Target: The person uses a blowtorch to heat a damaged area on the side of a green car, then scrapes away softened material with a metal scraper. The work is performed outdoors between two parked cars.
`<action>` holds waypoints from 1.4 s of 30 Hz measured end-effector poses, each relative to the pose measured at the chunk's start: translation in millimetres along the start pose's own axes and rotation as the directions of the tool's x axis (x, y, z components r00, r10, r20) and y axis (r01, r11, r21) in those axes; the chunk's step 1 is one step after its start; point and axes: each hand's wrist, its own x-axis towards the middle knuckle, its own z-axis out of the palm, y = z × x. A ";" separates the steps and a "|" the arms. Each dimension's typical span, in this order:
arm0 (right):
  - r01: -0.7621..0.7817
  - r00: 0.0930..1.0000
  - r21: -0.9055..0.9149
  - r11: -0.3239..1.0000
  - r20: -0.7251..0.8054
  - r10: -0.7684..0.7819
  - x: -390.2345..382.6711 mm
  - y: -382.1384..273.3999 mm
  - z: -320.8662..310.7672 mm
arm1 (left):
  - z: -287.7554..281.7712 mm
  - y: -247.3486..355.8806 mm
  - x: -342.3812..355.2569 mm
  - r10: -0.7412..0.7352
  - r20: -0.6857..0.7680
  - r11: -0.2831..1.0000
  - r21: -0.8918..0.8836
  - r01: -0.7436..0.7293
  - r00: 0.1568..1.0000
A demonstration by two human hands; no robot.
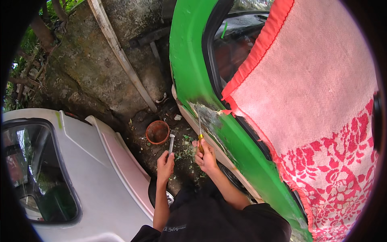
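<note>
My left hand point(165, 163) is closed round the shaft of a silvery metal hammer point(172, 144), its small head pointing up and away from me. In my right hand point(206, 155) is a screwdriver point(199, 127) with a yellow handle and a long thin shaft. The screwdriver's tip lies at the torn, scraped patch point(207, 117) on the green car's body point(189, 76); whether it touches the metal I cannot tell. Around that patch the paint is gone and bare grey and rusty metal shows. The hammer is apart from the screwdriver, to its left.
A pink and red patterned towel point(306, 101) covers the green car's roof. A silver car point(88, 161) stands close on the left. Between the cars are a brown pot point(157, 132) and scattered debris point(186, 151). A wooden plank point(121, 54) leans against the mossy wall point(84, 60).
</note>
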 end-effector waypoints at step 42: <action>0.008 0.993 -0.170 0.985 -0.111 -0.027 -19.4 -7.2 0.2 | -39.4 -11.7 -2.7 -0.056 -0.011 0.998 0.021 0.056 0.998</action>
